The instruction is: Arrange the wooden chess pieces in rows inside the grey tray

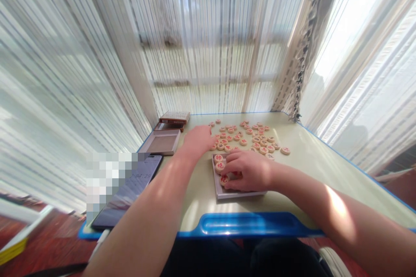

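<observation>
Several round wooden xiangqi pieces (243, 142) with red or dark characters lie scattered over the pale table. Just at the left side of this spread is my left hand (199, 137), fingertips down by the pieces; its fingers are mostly hidden behind the back of the hand. My right hand (250, 171) reaches into a shallow white box (218, 193) close to me. Its bent thumb and fingers close on a red-marked xiangqi piece (223, 180) at the box's left side. Two more red-marked pieces (219, 159) sit behind it in the box, along the left wall.
On the left stand an open shallow box (178, 143) and a small stack of boxes (174, 117). A tablet or large phone (130, 194) lies at the near left corner, a white cable by it. The table has a raised blue edge (247, 224). Sheer curtains (208, 52) hang behind.
</observation>
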`<state>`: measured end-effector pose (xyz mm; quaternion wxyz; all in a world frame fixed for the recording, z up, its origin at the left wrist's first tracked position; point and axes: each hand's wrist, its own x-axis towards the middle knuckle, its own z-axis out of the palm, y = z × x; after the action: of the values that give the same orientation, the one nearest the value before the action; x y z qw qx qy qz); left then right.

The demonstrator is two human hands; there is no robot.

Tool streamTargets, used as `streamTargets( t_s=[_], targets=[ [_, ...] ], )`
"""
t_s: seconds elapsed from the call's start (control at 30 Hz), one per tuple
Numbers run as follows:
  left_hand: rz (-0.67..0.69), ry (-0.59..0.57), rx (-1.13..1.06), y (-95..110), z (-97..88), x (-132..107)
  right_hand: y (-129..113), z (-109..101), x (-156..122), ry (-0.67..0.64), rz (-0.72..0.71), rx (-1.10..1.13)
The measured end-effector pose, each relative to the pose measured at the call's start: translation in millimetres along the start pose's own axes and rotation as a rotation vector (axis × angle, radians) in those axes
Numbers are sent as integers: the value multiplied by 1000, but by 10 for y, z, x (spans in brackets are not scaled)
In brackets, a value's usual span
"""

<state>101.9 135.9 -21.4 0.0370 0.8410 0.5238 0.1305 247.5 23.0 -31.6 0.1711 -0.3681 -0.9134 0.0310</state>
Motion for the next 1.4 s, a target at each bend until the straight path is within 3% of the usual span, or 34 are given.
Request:
streamTargets(
  t_s=[0.63, 1.4],
  targets=[
    [140, 107, -17, 65, 6, 0, -34, 25, 9, -26, -12, -53],
    [215, 90, 25, 228, 48, -80, -41, 64, 14, 42, -66, -79]
  ],
)
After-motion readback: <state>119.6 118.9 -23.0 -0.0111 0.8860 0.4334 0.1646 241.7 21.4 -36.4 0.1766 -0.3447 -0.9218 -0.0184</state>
